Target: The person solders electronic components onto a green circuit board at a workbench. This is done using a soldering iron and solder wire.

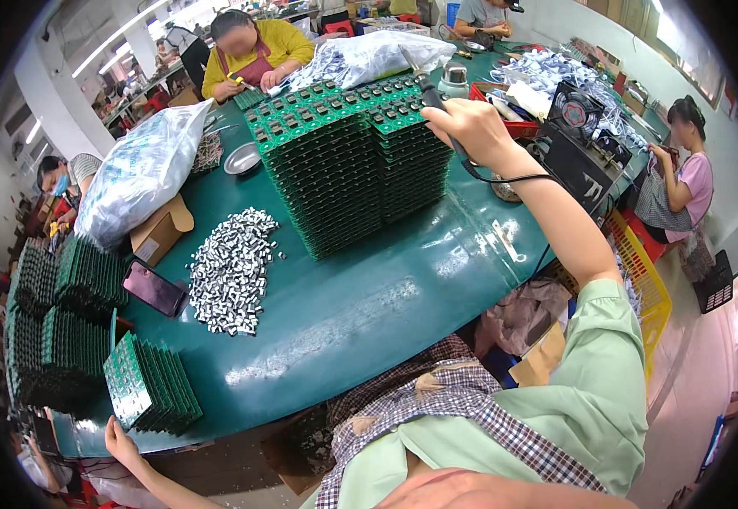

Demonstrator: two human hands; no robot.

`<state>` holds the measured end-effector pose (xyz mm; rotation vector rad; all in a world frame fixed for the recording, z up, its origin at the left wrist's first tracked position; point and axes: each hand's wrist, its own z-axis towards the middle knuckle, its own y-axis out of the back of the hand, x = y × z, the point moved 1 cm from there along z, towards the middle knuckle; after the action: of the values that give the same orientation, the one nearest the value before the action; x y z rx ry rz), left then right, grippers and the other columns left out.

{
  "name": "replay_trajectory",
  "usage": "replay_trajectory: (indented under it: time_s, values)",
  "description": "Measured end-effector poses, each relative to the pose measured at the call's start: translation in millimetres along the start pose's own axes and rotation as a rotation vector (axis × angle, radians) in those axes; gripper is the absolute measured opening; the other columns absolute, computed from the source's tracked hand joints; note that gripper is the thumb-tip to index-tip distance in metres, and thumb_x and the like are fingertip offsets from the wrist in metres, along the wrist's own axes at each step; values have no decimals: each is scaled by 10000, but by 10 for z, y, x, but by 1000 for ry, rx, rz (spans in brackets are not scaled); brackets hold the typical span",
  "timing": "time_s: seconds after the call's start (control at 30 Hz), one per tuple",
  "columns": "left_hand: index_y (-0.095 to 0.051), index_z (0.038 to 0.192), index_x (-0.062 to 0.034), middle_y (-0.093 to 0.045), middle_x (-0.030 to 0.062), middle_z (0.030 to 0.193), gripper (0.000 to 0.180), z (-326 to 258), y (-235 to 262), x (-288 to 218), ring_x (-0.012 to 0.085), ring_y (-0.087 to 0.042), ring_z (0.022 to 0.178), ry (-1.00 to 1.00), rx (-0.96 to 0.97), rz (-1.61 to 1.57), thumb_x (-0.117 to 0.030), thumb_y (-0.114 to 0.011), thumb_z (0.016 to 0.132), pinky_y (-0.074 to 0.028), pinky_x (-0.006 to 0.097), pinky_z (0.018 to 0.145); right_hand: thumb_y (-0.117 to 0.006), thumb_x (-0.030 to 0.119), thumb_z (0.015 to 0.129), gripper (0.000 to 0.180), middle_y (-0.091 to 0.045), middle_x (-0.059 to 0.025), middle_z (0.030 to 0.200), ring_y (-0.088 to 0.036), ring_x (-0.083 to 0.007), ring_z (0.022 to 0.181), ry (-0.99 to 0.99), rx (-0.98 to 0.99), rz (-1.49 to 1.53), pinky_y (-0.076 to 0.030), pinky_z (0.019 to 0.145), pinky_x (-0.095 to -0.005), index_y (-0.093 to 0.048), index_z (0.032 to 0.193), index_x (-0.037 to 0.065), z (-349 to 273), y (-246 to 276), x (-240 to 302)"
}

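Observation:
My right hand is wrapped round the dark handle of a soldering iron. Its metal tip points up and away, and a black cable trails along my forearm. Just left of that hand rises a tall block of stacked green circuit boards, with small dark parts on the top boards. At the lower left, my left hand has thumb and finger closed at the lower corner of a green circuit board. That board is the front one in a short leaning stack; the exact grip is small and partly hidden.
A heap of small metal-and-white parts lies mid-table beside a phone. More board stacks stand at left, near a plastic bag and cardboard box. A black fan unit stands right. Across the table, a person handles boards.

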<state>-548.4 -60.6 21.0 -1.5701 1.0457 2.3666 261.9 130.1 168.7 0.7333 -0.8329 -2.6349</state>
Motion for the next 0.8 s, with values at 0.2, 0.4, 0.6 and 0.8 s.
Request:
replay_trajectory:
  time_s: [0.2, 0.4, 0.6, 0.8]
  values:
    - [-599, 1208, -18, -537, -31, 731, 305, -674, 16, -123, 28, -274, 476, -356, -438, -14, -124, -547, 927, -190, 204, 415, -602, 72, 750, 154, -508, -27, 655, -575, -187, 607, 121, 22, -81, -445, 508, -318, -562, 894, 106, 75, -223, 22]
    - [-552, 1174, 5, -398, -26, 613, 347, -1682, 15, -772, 34, -222, 442, -13, -503, -491, -271, -442, 995, -179, 199, 386, -594, 129, 736, 177, -562, -4, 702, -604, -146, 642, 256, -58, -302, -477, 545, -271, -575, 912, 123, 79, -303, -74]
    - [-578, 1127, 32, -375, -34, 623, 295, -2306, -358, -1158, 37, -270, 513, -127, -482, -426, -182, -452, 969, -210, 191, 441, -607, 105, 724, 253, -532, -31, 681, -584, -195, 597, 0, -232, -381, -464, 497, -314, -591, 970, 164, -63, 53, -500]
    - [-627, 1074, 59, -557, 38, 699, 285, -3141, -1287, -1590, 92, -498, 628, -193, 282, -426, -66, -420, 924, -399, 206, 581, -605, 4, 808, 181, -704, -104, 973, -689, -185, 748, -87, -432, -18, -525, 634, -265, -648, 981, 35, -711, 834, -91]
